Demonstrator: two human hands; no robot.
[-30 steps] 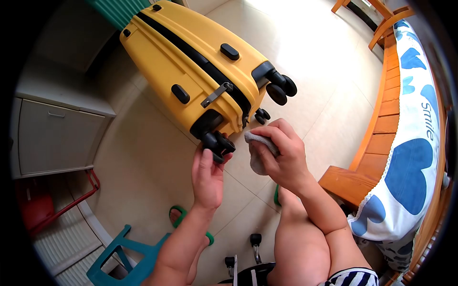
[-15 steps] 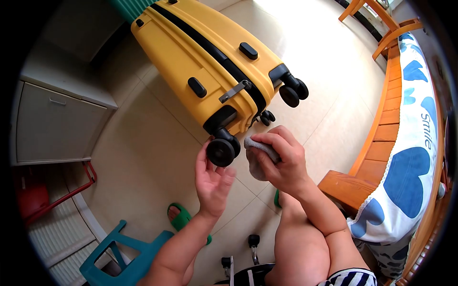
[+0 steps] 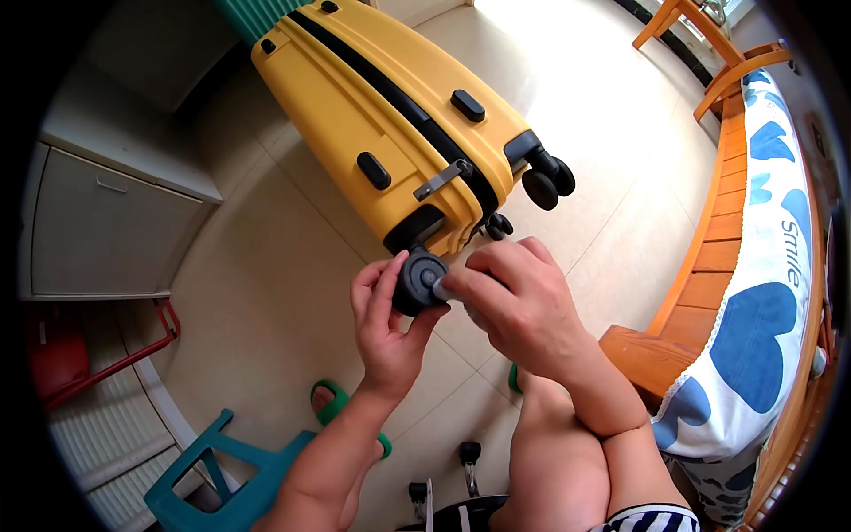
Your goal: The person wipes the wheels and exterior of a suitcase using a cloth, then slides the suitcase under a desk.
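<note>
A yellow suitcase (image 3: 341, 124) lies on its side, its wheeled end pointing towards me. My left hand (image 3: 386, 330) is closed around the near black caster wheel (image 3: 420, 277), fingers on its left and thumb below. Against the face of that wheel, my right hand (image 3: 525, 306) pinches a grey cloth (image 3: 441, 289); only a small bit of the cloth shows past the fingertips. Another black caster wheel (image 3: 550, 183) sticks out at the right corner, and a smaller-looking one (image 3: 498, 227) shows behind my right hand.
On the right runs a wooden bench (image 3: 709, 275) with a blue-and-white cover (image 3: 753, 328). A teal plastic stool (image 3: 230, 470) stands at lower left, below a grey cabinet (image 3: 115, 222). Green slippers (image 3: 331, 402) are on the tiled floor (image 3: 292, 301).
My right hand has moved left and brought the cloth onto the wheel's face. My left fingers have closed round the wheel, which has turned to face me more. The suitcase has shifted slightly.
</note>
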